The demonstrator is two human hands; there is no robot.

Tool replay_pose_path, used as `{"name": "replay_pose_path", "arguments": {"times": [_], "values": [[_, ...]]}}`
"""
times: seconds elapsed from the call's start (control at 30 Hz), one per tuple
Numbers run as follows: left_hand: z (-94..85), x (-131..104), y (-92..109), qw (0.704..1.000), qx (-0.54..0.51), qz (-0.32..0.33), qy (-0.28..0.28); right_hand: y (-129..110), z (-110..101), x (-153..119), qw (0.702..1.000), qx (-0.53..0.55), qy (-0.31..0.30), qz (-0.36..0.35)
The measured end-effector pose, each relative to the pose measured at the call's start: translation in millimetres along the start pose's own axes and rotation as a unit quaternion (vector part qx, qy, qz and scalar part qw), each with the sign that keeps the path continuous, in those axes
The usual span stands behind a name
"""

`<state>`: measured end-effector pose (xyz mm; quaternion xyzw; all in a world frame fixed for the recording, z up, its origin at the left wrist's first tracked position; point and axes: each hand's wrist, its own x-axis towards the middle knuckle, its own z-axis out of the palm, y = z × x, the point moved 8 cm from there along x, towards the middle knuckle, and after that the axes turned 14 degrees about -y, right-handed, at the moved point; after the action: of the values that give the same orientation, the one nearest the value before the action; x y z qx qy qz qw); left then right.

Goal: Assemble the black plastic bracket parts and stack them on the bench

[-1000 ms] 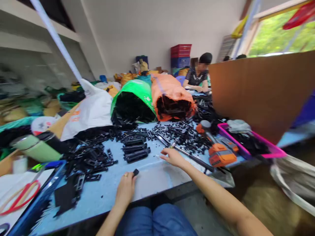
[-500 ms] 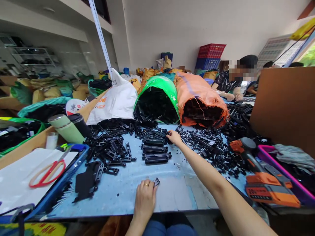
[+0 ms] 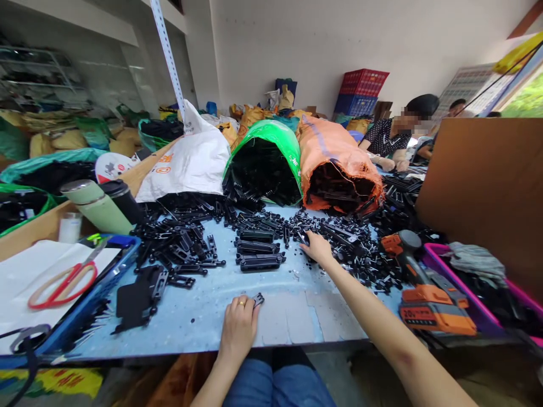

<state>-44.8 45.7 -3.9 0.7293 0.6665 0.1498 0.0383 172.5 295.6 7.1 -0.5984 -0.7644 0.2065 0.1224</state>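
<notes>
Near the table's front edge, my left hand (image 3: 240,325) is closed round a small black part (image 3: 258,299), whose end sticks out past the fingers. My right hand (image 3: 318,249) reaches to the left edge of a pile of screws and small black pieces (image 3: 360,249); its fingers are pinched together, and what they hold, if anything, is too small to name. Left of it, several black assembled bars (image 3: 260,260) lie in a stack of rows. Loose black links (image 3: 182,240) are heaped further left, beside a flat black plate piece (image 3: 133,305).
An orange cordless drill (image 3: 436,311) and a pink basket (image 3: 432,257) are at the right. White, green (image 3: 271,133) and orange (image 3: 324,141) sacks stand behind. Red scissors (image 3: 63,285) lie over a blue tray (image 3: 127,265). Another person (image 3: 386,135) sits at the back right.
My right hand has moved from beside the black bars rightward to the edge of the screw pile. My left hand keeps its hold, and the view has shifted slightly.
</notes>
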Motion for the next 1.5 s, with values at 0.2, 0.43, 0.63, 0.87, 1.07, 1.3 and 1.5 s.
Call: {"name": "replay_pose_path", "arguments": {"times": [0.2, 0.43, 0.63, 0.87, 1.07, 1.3, 1.5], "values": [[-1.4, -1, 1, 1.000, 0.004, -0.002, 0.003, -9, 1, -11, 0.993, 0.109, -0.030, -0.017], [0.5, 0, 0, 1.000, 0.005, -0.005, 0.003, -33, 18, -104, 0.893, 0.380, -0.133, -0.203], [0.8, -1, -2, 1.000, -0.006, -0.008, -0.003, -22, 11, -162, 0.954, -0.003, -0.185, -0.236], [-8.1, -1, -6, 0.927, -0.371, -0.058, 0.016, -92, 59, -160, 0.934, 0.229, -0.182, -0.206], [-34.5, 8, 21, 0.883, -0.466, -0.047, 0.012, -113, 74, -170, 0.826, 0.475, -0.259, -0.156], [-46.1, 6, 33, 0.924, -0.381, -0.008, -0.001, -112, 43, -172, 0.866, 0.316, -0.267, -0.281], [-58.4, 2, 42, 0.896, -0.416, -0.062, 0.141, -128, 38, -184, 0.869, 0.374, -0.172, -0.274]]}}
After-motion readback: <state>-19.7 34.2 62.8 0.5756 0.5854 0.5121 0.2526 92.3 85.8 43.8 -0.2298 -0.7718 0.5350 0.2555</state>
